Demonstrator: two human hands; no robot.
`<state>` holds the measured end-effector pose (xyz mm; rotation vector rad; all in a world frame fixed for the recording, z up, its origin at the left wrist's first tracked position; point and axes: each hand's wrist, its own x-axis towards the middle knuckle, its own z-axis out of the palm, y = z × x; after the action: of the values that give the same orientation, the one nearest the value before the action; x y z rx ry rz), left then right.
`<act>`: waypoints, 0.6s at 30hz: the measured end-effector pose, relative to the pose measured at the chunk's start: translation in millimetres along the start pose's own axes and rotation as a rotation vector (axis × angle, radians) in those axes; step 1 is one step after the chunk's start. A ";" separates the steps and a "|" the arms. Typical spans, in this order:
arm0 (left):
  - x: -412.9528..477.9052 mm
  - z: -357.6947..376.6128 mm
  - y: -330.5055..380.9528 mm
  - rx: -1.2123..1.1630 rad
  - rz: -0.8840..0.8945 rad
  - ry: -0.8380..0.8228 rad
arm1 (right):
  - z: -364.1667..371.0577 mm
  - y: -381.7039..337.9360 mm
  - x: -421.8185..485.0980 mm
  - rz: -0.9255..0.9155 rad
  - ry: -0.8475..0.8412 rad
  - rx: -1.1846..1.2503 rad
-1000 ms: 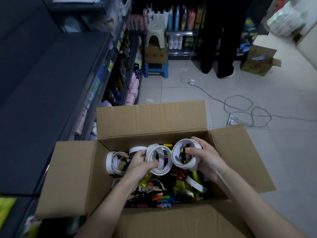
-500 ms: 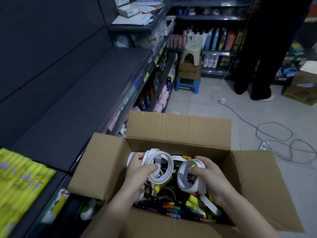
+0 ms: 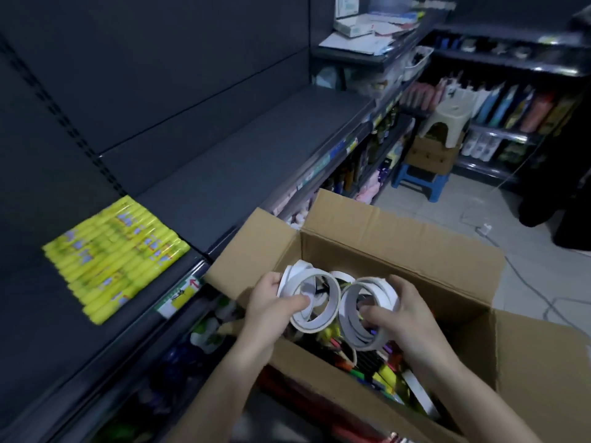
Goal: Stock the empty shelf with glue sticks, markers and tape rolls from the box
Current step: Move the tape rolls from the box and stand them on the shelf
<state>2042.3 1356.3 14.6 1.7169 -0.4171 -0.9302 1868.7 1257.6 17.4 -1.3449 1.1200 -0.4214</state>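
Observation:
An open cardboard box (image 3: 399,238) stands in front of me, holding coloured markers (image 3: 367,369) and more white tape. My left hand (image 3: 271,308) grips a stack of white tape rolls (image 3: 319,302), thumb hooked through their centre. My right hand (image 3: 406,311) grips a second stack of white tape rolls (image 3: 358,311), fingers inside the rings. Both stacks hover just above the box's left part. To the left runs the dark shelf (image 3: 224,161), with a block of yellow glue sticks (image 3: 115,251) lying on its near end.
Lower shelves hold bottles and packets (image 3: 204,334). A white stool on a box on a blue stool (image 3: 425,167) stands down the aisle. A person in dark trousers (image 3: 563,193) stands at the far right. A white cable (image 3: 518,270) trails over the tiled floor.
Both hands have lifted the tape stacks up out of the box. My view has swung left, bringing the shelf and the yellow glue sticks into sight.

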 end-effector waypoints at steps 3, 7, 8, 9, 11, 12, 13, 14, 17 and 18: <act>-18.1 -24.1 13.0 -0.082 0.081 0.039 | 14.2 -28.5 -16.9 -0.102 -0.009 -0.020; -54.5 -70.4 30.8 -0.220 0.236 0.101 | 46.6 -62.4 -48.9 -0.225 -0.017 0.053; -64.5 -83.6 33.1 -0.241 0.266 0.121 | 56.9 -69.5 -59.0 -0.239 -0.042 0.081; -74.7 -97.5 34.1 -0.262 0.292 0.141 | 68.4 -75.7 -70.0 -0.252 -0.069 0.107; -95.9 -127.5 32.9 -0.301 0.340 0.181 | 93.6 -84.0 -90.5 -0.297 -0.118 0.140; -107.0 -142.7 30.5 -0.315 0.358 0.203 | 107.4 -85.2 -99.0 -0.313 -0.136 0.142; -118.0 -157.5 26.9 -0.324 0.369 0.227 | 122.2 -85.6 -107.5 -0.323 -0.150 0.150; -129.5 -172.4 22.0 -0.330 0.380 0.250 | 138.3 -85.0 -115.6 -0.329 -0.169 0.167; -162.5 -215.4 -0.2 -0.347 0.383 0.338 | 187.9 -77.4 -139.2 -0.326 -0.242 0.221; -173.4 -229.1 -9.7 -0.348 0.369 0.374 | 204.6 -73.7 -148.1 -0.317 -0.274 0.232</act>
<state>2104.4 1625.3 95.2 1.3910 -0.2877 -0.3755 1994.1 1469.9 109.3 -1.3289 0.6134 -0.5598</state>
